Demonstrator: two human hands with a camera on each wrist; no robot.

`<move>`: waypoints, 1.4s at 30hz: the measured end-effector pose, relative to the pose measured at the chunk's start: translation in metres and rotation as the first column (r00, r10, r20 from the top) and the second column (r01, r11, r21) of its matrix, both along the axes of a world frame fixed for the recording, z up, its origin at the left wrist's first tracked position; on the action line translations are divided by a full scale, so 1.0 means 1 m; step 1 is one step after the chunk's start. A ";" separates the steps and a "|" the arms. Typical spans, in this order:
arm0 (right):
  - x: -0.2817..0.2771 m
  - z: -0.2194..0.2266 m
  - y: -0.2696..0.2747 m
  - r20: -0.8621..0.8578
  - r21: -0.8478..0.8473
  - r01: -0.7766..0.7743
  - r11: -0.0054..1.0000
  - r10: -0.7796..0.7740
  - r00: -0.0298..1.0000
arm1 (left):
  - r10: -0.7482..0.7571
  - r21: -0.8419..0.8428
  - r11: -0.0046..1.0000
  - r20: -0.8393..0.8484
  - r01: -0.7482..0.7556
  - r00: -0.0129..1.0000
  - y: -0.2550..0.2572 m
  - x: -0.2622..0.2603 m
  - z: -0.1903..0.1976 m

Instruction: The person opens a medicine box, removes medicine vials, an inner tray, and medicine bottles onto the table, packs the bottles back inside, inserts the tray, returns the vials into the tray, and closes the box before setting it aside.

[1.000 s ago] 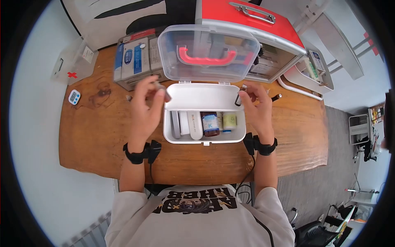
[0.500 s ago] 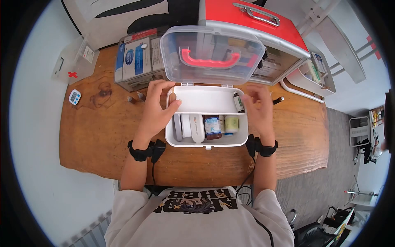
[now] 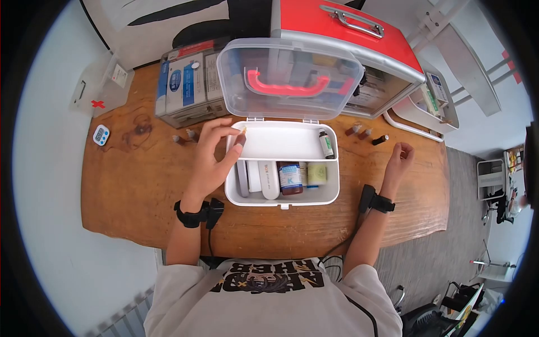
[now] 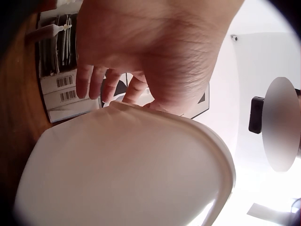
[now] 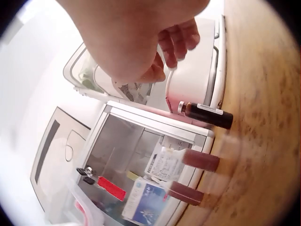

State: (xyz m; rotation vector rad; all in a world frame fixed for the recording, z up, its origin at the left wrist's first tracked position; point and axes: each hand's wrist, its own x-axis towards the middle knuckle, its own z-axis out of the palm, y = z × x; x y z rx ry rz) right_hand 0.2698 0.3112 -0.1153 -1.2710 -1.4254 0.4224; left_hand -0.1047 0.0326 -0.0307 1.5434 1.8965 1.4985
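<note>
A white box (image 3: 282, 201) with its clear lid raised has an upper tray (image 3: 278, 140). In the head view, my left hand (image 3: 209, 160) pinches a small brown bottle (image 3: 240, 138) at the tray's left end. A dark bottle with a green-white label (image 3: 326, 144) lies at the tray's right end. Below the tray are a blue-labelled bottle (image 3: 291, 178), a yellow-green one (image 3: 316, 173) and white cases. My right hand (image 3: 400, 161) hovers right of the box, fingers loosely curled, holding nothing. The left wrist view shows my left fingers behind the box wall (image 4: 117, 165).
Small brown bottles (image 3: 365, 133) and a black one (image 3: 380, 140) are right of the box, with two more bottles (image 3: 192, 135) on the left. Behind are a red-topped cabinet (image 3: 348, 33), a clear case (image 3: 188, 84) and a white rack (image 3: 426, 112). A timer (image 3: 101, 135) sits far left.
The dark bottle from my right hand now lies in the tray, and that hand has moved away to the right. My left hand has brought its small brown bottle into the tray's left end.
</note>
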 end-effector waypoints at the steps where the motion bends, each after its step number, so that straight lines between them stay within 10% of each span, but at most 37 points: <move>1: 0.000 0.004 -0.002 0.003 0.001 0.001 1.000 -0.001 1.000 | -0.001 0.001 1.000 0.003 0.001 1.000 -0.001 -0.001 -0.001; 8: 0.007 0.008 -0.006 -0.026 -0.187 -0.133 0.973 0.130 0.991 | 0.376 0.396 0.786 0.302 -0.474 0.876 -0.034 -0.060 -0.032; 13: -0.006 0.002 0.000 -0.160 -0.275 -0.320 0.907 0.285 0.945 | 0.608 0.232 0.715 0.259 -0.659 0.751 -0.061 -0.118 -0.069; 19: -0.016 -0.006 0.008 -0.139 -0.248 -0.313 0.917 0.286 0.948 | 0.453 -0.122 0.891 0.257 -0.437 0.853 -0.062 -0.110 -0.070; 29: -0.091 0.075 -0.070 -0.394 -0.039 -0.597 0.802 0.536 0.746 | 0.485 -0.100 0.874 0.195 -0.475 0.852 -0.055 -0.119 -0.084; 33: -0.119 0.089 -0.087 -0.069 -0.044 -0.709 0.704 0.706 0.705 | 0.493 0.035 0.857 0.231 -0.513 0.839 -0.047 -0.082 -0.036; 38: -0.136 0.111 -0.097 0.412 -0.083 -0.777 0.624 0.731 0.544 | 0.159 0.105 0.978 0.173 -0.178 0.972 -0.022 -0.011 0.027; 42: -0.139 0.105 -0.098 0.482 0.012 -0.779 0.627 0.679 0.554 | 0.009 0.032 0.999 -0.019 -0.009 1.000 0.001 0.009 0.040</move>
